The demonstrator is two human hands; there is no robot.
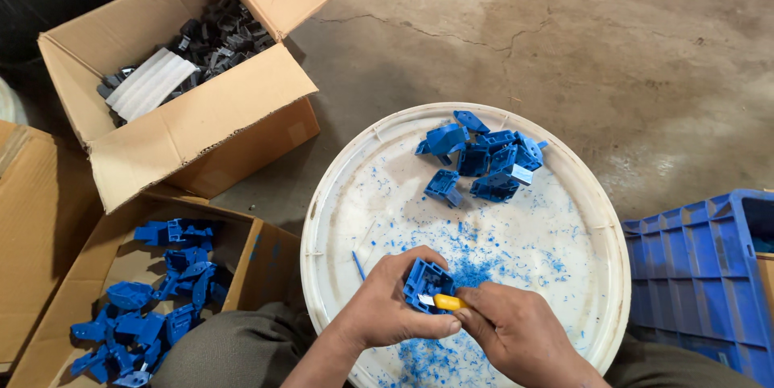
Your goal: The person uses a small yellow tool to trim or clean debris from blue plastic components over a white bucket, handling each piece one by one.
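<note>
My left hand grips a blue plastic part over the near side of a round white lid. A small knife with a yellow handle is in my right hand, its blade against the part. Blue shavings lie scattered on the lid around my hands. At the lid's far side sits a pile of several more blue plastic parts.
An open cardboard box of black parts and a white foam strip stands at the upper left. A lower cardboard box of blue parts sits at my left knee. A blue plastic crate stands at right on the concrete floor.
</note>
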